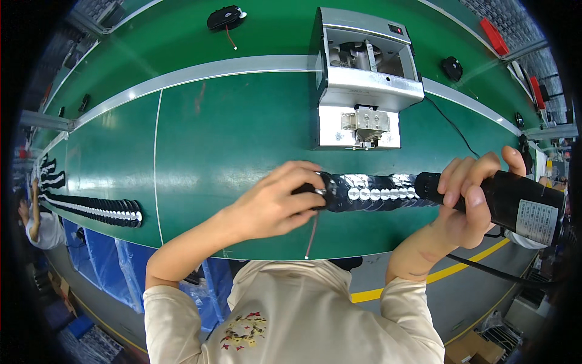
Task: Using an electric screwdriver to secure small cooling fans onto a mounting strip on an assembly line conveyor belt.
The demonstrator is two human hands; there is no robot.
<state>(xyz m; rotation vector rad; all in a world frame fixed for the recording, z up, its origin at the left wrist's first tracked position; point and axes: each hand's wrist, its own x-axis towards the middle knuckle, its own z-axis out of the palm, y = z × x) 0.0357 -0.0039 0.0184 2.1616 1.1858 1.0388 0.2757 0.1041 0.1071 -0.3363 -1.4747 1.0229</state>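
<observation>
My right hand is wrapped round a black corded hand tool with a thick labelled body and a narrower ridged nose. The nose points left, over the right end of a row of black parts with shiny silver round faces lying on the green bench. At the row's left end, my left hand is closed on a small black part. Its fingertips partly hide that part. A thin red wire with a pale tip hangs below these fingers toward the bench's front edge.
A grey metal machine stands just beyond the row. Another long row of black parts lies at the left. Black oval parts sit on the far bench. A black cable crosses at lower right; another person's arm shows far left.
</observation>
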